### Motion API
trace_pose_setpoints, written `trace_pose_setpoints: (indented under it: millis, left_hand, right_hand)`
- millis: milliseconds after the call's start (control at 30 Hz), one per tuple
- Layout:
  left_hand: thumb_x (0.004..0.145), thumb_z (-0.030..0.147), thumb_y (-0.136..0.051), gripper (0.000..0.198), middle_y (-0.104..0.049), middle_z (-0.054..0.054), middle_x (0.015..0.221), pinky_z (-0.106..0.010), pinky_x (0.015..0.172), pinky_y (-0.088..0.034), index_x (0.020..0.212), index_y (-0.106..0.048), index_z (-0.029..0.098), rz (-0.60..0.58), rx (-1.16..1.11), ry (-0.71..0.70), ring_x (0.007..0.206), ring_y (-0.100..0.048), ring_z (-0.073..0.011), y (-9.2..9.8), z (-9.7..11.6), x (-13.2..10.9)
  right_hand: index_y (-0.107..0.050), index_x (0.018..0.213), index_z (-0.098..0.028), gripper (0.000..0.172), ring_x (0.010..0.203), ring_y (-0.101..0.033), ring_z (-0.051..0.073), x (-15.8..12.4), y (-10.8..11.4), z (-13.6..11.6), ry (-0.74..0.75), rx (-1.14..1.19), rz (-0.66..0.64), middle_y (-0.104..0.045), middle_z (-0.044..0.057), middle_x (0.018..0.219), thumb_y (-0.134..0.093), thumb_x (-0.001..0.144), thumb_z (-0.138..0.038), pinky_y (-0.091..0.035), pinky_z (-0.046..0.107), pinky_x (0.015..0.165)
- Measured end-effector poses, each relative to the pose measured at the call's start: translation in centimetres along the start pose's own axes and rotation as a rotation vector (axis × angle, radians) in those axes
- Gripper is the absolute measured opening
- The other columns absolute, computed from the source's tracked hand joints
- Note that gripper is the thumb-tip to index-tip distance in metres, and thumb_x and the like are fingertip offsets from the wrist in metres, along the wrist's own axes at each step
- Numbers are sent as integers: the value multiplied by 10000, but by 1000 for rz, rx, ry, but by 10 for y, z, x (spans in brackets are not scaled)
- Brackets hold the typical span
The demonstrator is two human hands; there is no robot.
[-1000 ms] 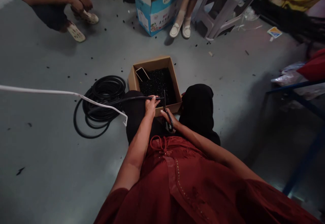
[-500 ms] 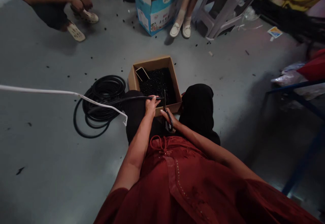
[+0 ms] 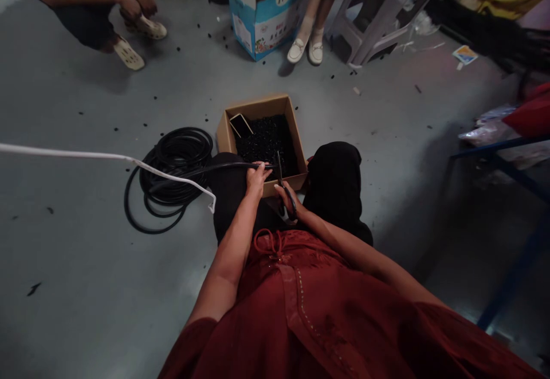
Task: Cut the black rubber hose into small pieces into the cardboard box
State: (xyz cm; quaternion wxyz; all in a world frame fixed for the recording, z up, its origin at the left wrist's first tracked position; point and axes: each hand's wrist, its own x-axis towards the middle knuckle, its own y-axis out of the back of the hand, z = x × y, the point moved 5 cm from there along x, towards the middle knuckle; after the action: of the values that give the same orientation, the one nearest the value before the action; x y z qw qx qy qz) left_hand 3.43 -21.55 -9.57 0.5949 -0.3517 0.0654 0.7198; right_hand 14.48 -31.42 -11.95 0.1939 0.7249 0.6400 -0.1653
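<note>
Black corrugated tubing [image 3: 223,166] is clenched by the left hand [image 3: 258,180], scissors [image 3: 283,193] grasped by the right hand [image 3: 287,201].

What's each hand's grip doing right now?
Left hand: closed, holding black conduit.
Right hand: closed, holding scissors.

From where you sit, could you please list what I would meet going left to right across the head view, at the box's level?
Coiled black tubing, then the cardboard box, then the blue metal frame.
</note>
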Motion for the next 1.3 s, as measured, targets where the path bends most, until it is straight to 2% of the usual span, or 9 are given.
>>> trace_pose_setpoints:
  millis: [133, 367, 567, 933, 1067, 1233, 1300]
  left_hand:
    - [950, 95, -612, 132, -688, 5, 858, -385, 1007, -588, 881, -542, 183, -2, 3, -5, 775, -686, -95, 1, -1, 0]
    - [941, 100, -628, 139, -683, 3, 855, -413, 1041, -570, 887, -537, 190, 17, 1, -2, 836, -710, -119, 1, -2, 0]
    - [965, 79, -557, 145, -681, 3, 851, -396, 1031, -574, 881, -526, 193, 23, -1, -10, 775, -683, -94, 1, -2, 1]
    - [909, 141, -668, 150, -685, 0, 866, -393, 1026, -571, 893, -531, 202, 30, 35, -43, 884, -717, -125, 4, -3, 4]
    - [895, 166, -691, 154, -691, -10, 880, -398, 1027, -569, 885, -541, 199, 39, 59, -50, 947, -727, -145, 4, -1, 3]
    - [833, 238, -772, 199, -695, -28, 916, -379, 996, -573, 889, -585, 195, 0, 140, -83, 951, -720, -161, 4, 2, 4]
    - [808, 275, -789, 217, -693, -29, 917, -367, 977, -576, 865, -596, 193, -22, 180, -104, 937, -717, -161, 5, 3, 6]
  right_hand:
    - [-540, 981, -238, 325, 727, -553, 195, 2, 3, -3, 26, -62, 32, -527, -11, 743, -569, 900, -551, -484, 298, 649]
    - [-543, 971, -249, 242, 726, -543, 197, 3, 4, -1, 76, -136, 65, -525, -12, 738, -544, 902, -481, -463, 300, 660]
    - [-520, 922, -244, 226, 678, -527, 195, 4, 4, 2, 100, -178, 76, -520, -17, 699, -528, 878, -466, -429, 298, 642]
    - [-533, 937, -244, 280, 729, -548, 211, 6, 7, 2, 115, -227, 112, -580, 6, 767, -513, 843, -507, -430, 318, 721]
    - [-526, 936, -251, 305, 720, -555, 205, 16, 14, 2, 77, -239, 106, -571, -9, 756, -535, 840, -540, -440, 313, 721]
    - [-522, 1145, -235, 446, 757, -589, 192, 46, 28, -19, 33, -265, 116, -626, -8, 841, -634, 820, -520, -474, 316, 755]
    - [-517, 1222, -237, 500, 825, -617, 202, 59, 27, -39, 110, -351, 54, -669, 6, 917, -685, 806, -457, -491, 327, 811]
